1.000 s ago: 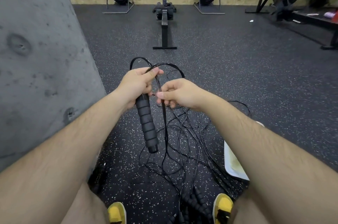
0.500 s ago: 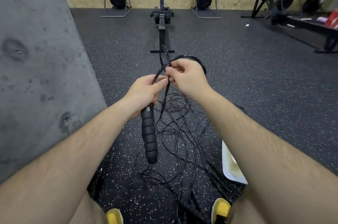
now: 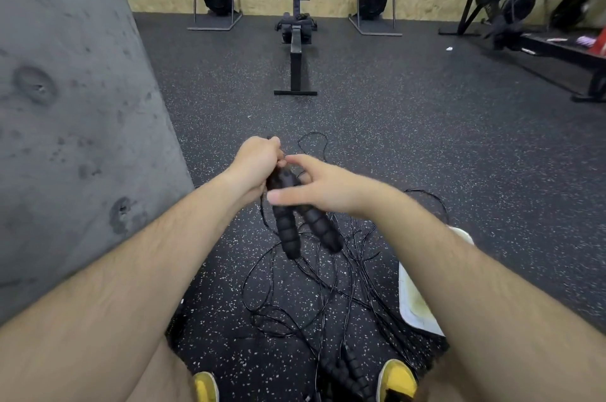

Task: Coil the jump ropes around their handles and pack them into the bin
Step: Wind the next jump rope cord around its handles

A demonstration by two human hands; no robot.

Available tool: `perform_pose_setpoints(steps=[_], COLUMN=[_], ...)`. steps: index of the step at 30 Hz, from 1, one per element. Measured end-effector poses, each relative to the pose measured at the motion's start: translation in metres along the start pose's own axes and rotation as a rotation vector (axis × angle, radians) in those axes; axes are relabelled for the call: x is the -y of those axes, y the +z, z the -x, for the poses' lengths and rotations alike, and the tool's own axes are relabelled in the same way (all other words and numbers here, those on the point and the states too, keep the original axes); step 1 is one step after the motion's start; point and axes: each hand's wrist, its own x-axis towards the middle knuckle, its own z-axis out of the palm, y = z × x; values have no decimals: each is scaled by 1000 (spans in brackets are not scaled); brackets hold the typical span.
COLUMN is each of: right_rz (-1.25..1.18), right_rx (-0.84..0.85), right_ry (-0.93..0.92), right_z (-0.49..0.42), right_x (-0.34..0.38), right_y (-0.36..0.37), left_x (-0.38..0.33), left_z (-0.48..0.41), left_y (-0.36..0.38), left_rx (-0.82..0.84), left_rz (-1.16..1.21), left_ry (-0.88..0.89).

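My left hand (image 3: pixel 254 160) grips the tops of two black ribbed jump-rope handles (image 3: pixel 288 231) that hang down side by side. My right hand (image 3: pixel 314 185) is in front of the handles, fingers spread and blurred, thumb across them; whether it holds the cord I cannot tell. A thin black cord (image 3: pixel 313 139) loops out beyond the hands. A tangle of black jump ropes (image 3: pixel 328 290) lies on the floor below. A white bin (image 3: pixel 414 306) stands at the right, mostly hidden by my right forearm. More black handles (image 3: pixel 347 372) lie between my yellow shoes.
A grey concrete pillar (image 3: pixel 75 113) fills the left. A rowing machine (image 3: pixel 296 41) stands straight ahead on the black speckled rubber floor (image 3: pixel 459 155). Upright rowers lean at the back wall, and more machines stand at the far right.
My hands dropped lower and closer to me. A second handle has joined the first in my left hand. My right hand left the raised cord loop and now spreads across the handles.
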Motion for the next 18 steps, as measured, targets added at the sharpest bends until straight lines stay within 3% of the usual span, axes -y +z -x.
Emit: perform_pose_setpoints(steps=[2,4,7,10,14,18], right_rz=[149,119,-150,-415,-560,-592], right_rx=[-86,-171,-298,-313,-276,-326], right_ry=[-1,-22,-22,-77,-136,-72], right_z=[-6,-16,-23,-25,-21,-26], right_x=[-7,-12,-13,-11,-4,-1], right_y=[13,19,16,12,10,12], left_x=[1,0,-1,6,11,8], left_z=[-3,1,9,20,30,30], left_y=[-1,0,-2,-4,-4,-11], left_rx=[-3,32,134,253,255,276], left_rz=[96,182,243,214,99,126], left_ry=[-46,-54,-26,-22,-40,-46])
